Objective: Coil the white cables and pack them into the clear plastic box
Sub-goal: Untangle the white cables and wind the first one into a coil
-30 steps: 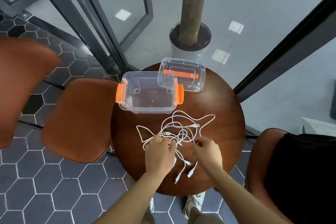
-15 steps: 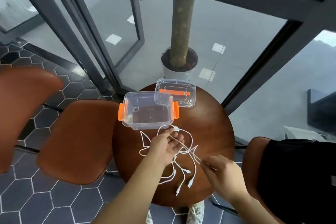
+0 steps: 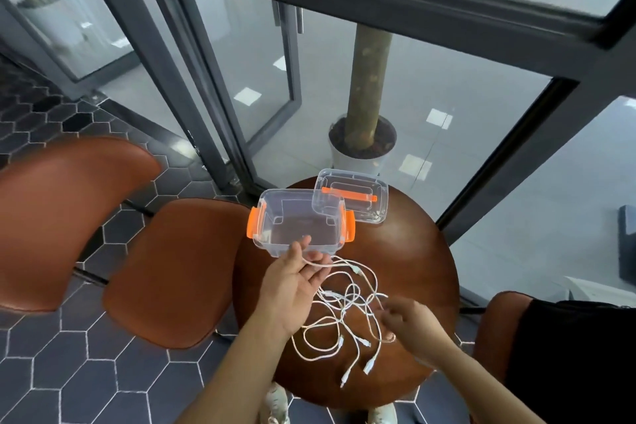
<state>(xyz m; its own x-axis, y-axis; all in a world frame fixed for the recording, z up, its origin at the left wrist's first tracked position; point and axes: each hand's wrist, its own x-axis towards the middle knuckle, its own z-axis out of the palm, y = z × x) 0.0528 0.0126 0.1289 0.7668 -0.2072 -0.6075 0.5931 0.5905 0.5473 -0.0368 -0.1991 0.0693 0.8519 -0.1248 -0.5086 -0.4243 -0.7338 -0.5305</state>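
A tangle of white cables [image 3: 344, 306] lies on the round brown table [image 3: 413, 251], with plug ends trailing toward its near edge. The clear plastic box [image 3: 265, 227] with orange latches stands open at the table's far left. Its clear lid [image 3: 364, 213] with an orange handle leans on the box's far right corner. My left hand [image 3: 296, 280] is raised just in front of the box, fingers spread, with one cable strand draped across them. My right hand [image 3: 409, 323] is at the tangle's right side, fingers curled and pinching a strand; it is blurred.
Two brown leather chairs [image 3: 175, 268] stand to the left of the table. Another chair with a black item [image 3: 568, 354] on it is at the right. A potted tree [image 3: 363, 144] stands behind the glass wall beyond the table.
My left hand rose from the tangle toward the box's front, lifting a strand and opening its fingers. My right hand shifted to the tangle's right side. The cables spread out.
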